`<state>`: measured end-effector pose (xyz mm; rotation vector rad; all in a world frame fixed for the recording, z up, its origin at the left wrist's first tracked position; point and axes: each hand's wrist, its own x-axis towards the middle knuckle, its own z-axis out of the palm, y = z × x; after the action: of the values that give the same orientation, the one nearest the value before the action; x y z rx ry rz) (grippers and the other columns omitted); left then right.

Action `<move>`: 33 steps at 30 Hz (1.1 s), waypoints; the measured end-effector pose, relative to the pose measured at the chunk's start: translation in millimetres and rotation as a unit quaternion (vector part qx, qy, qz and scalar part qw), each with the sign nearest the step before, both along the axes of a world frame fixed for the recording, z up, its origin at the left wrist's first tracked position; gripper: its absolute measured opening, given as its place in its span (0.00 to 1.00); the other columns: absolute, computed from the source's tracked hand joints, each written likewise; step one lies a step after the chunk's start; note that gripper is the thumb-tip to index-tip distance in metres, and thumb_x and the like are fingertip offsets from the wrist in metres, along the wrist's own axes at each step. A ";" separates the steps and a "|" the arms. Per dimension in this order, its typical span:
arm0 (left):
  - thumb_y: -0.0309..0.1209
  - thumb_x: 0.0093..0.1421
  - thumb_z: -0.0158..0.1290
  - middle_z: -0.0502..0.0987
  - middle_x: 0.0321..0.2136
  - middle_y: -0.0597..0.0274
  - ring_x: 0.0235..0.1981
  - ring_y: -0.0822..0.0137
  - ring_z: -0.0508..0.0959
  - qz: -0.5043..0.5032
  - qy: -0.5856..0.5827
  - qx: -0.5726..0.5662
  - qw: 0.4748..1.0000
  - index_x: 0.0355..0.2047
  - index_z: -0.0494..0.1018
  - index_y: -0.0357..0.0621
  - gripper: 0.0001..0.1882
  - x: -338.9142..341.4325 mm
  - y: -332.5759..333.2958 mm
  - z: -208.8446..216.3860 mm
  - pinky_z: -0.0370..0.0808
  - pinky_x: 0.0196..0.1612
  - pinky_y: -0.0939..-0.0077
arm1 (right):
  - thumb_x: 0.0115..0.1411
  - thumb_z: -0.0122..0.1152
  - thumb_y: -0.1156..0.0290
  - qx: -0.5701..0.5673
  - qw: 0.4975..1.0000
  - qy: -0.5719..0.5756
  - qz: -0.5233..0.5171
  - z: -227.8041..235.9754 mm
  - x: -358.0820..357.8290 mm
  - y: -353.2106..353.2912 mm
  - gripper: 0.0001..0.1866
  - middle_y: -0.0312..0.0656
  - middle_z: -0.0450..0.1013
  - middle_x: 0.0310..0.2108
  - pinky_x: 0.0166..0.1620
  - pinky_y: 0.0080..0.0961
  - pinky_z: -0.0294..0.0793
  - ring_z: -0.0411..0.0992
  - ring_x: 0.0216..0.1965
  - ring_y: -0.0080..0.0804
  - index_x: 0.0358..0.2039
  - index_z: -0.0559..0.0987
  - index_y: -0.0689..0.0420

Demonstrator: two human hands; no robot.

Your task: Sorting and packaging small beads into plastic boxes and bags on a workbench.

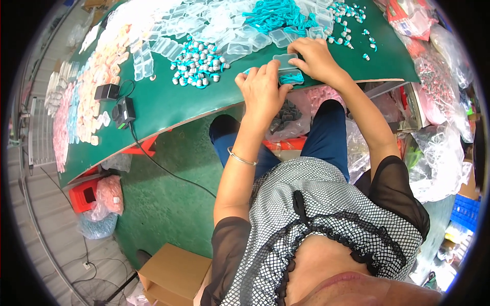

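Checked black-and-white cloth on the person's top (311,178) is nearest. Past it, a small clear case (286,62) with blue-green cord (291,79) in its front part sits between the hands, by the table's front edge. The left hand (261,93) curls over the case's left end, fingers bent and close together, thumb at the front, holding it. The right hand (317,60) comes from the right with bent fingers and a small gap by the thumb. Its tips are at the case's far right side; I can't tell if they grip or only touch. Both elbows bend. Left of the hands is a heap of small striped pieces (199,62); behind are clear boxes (237,47) and a big cord pile (275,15) on the green table (178,102).
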<state>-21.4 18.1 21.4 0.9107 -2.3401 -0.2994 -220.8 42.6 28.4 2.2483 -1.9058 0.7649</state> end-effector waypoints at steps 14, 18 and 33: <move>0.37 0.42 0.69 0.78 0.37 0.62 0.40 0.60 0.76 -0.023 0.011 -0.009 1.000 0.45 0.76 0.49 0.28 -0.4 -3.5 2.9 0.60 0.46 0.55 | 0.50 0.67 0.75 0.010 0.968 -0.222 0.120 0.9 9.5 37.2 0.16 0.41 0.71 0.36 0.36 0.28 0.72 0.71 0.31 0.34 0.38 0.74 0.60; 0.37 0.48 0.65 0.79 0.36 0.62 0.39 0.60 0.76 -0.035 0.042 -0.023 0.998 0.41 0.79 0.50 0.19 -0.2 -6.1 -4.3 0.60 0.46 0.57 | 0.51 0.66 0.77 -0.028 0.971 -0.218 0.093 -5.7 18.5 39.7 0.15 0.41 0.70 0.37 0.34 0.28 0.73 0.71 0.30 0.34 0.38 0.73 0.59; 0.31 0.50 0.61 0.77 0.31 0.65 0.35 0.62 0.76 -0.024 0.069 -0.114 0.991 0.36 0.80 0.47 0.11 -5.5 -2.3 -14.2 0.64 0.44 0.58 | 0.52 0.64 0.78 -0.049 0.972 -0.196 0.116 -7.0 17.2 46.6 0.12 0.42 0.70 0.35 0.36 0.31 0.73 0.71 0.32 0.38 0.37 0.74 0.59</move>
<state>-27.0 15.8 7.2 0.7024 -2.2167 -0.1077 -203.6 89.2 21.3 2.4268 -1.7083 1.3961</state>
